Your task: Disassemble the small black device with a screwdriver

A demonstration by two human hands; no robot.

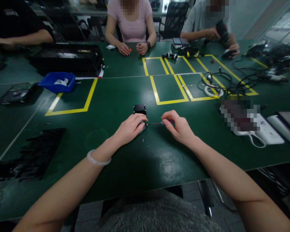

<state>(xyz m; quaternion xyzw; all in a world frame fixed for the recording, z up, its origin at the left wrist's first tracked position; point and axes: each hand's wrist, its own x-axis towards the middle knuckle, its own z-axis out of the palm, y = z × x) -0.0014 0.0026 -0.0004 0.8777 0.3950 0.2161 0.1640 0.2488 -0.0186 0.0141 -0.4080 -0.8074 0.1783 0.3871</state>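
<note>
My left hand (129, 129) is closed over a small black device (139, 109) on the green table, its upper block showing beyond my fingers. Part of the device under my palm is hidden. In my right hand (180, 126) I pinch a screwdriver (155, 123) by its handle, most of which my fingers cover. Its thin shaft lies nearly level and points left, with the tip at the device's edge beside my left thumb. Two tiny screws (143, 140) lie on the table just in front of the device.
On the left are a blue tray (56, 84), a long black case (67, 61) and a pile of black strips (38, 151). Tangled cables (232, 80) and a white power strip (268, 130) lie at right. Several people sit across the table (120, 90); one holds a power drill (222, 31).
</note>
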